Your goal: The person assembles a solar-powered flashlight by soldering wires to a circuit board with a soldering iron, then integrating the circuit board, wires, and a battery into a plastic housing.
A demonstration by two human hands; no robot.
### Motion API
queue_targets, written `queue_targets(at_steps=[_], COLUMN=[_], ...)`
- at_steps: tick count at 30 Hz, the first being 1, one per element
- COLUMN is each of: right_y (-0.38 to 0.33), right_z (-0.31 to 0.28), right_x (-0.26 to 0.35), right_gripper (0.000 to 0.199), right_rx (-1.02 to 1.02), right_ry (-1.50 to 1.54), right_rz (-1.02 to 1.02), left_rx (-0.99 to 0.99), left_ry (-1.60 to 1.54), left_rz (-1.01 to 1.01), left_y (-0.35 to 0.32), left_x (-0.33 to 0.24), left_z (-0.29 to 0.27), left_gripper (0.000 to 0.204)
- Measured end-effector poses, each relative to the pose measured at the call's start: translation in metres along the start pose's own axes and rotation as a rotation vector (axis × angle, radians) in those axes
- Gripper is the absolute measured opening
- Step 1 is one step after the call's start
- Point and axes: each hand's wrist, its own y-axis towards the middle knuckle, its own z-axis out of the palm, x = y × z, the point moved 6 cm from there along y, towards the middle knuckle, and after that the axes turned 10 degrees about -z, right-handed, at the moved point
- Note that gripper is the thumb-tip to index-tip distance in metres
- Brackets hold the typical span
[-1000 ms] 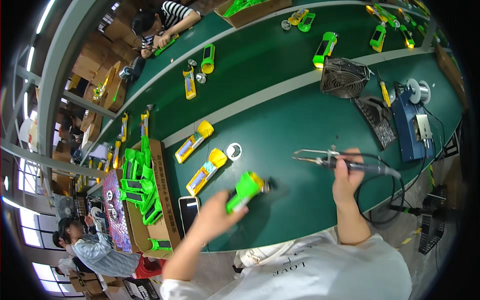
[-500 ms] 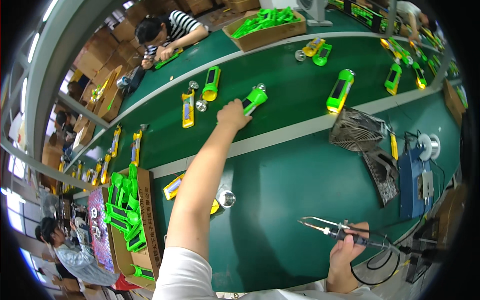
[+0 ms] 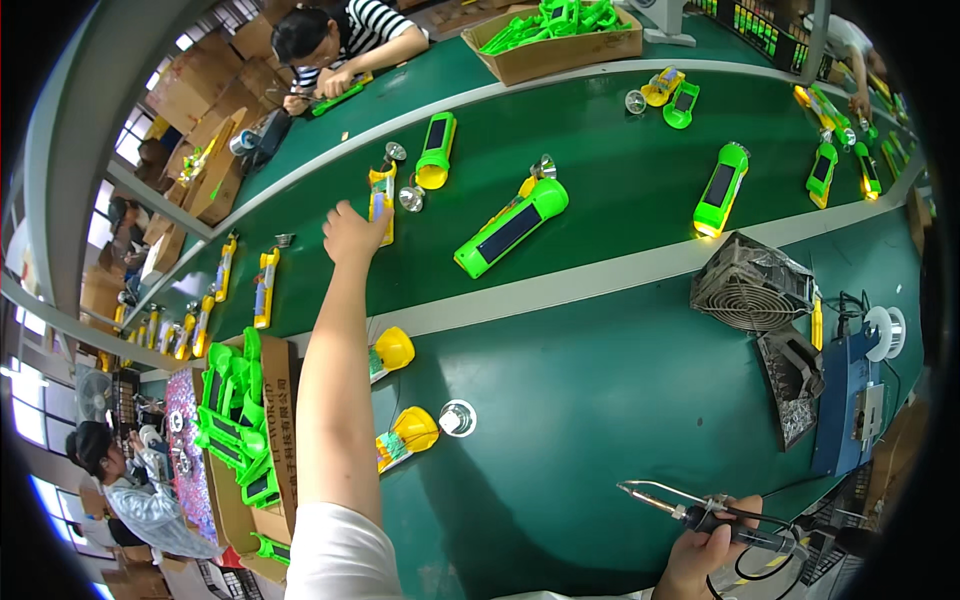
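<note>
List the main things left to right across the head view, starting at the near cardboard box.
Cardboard box of green casings, left hand, central green flashlight, right hand holding soldering iron, blue box-shaped unit.

To your right, a dark square fan [image 3: 750,288] stands on the near worktop [image 3: 600,380], with a dark speckled block [image 3: 788,390] just on its near side and a yellow handle [image 3: 817,322] showing beside it. At your left you have an open cardboard box [image 3: 283,400], with a purple patterned sheet [image 3: 192,465] left of it. A grey metal post [image 3: 88,150] rises farther left, near stacked cartons [image 3: 190,90]. Across from you, a person in a striped top [image 3: 385,30] bends over the far side, left of another open carton [image 3: 575,62] and a white stand [image 3: 665,25].
</note>
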Motion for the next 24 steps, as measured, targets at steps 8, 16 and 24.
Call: queue_targets(at_steps=[8, 16, 24], right_y=[-0.007, -0.01, 0.002], right_z=[0.007, 0.003, 0.001], right_x=[-0.004, -0.006, -0.009], right_gripper=[0.036, 0.036, 0.013], right_rx=[0.113, 0.183, 0.054], right_ry=[0.111, 0.091, 0.244], right_rz=[0.117, 0.08, -0.05], left_rx=[0.405, 0.49, 0.797], left_ry=[0.101, -0.357, -0.463], left_rz=[-0.026, 0.24, 0.249], left_y=[0.003, -0.052, -0.265], left_x=[-0.005, 0.013, 0.077], left_z=[0.025, -0.105, -0.199], left_gripper=[0.05, 0.043, 0.048])
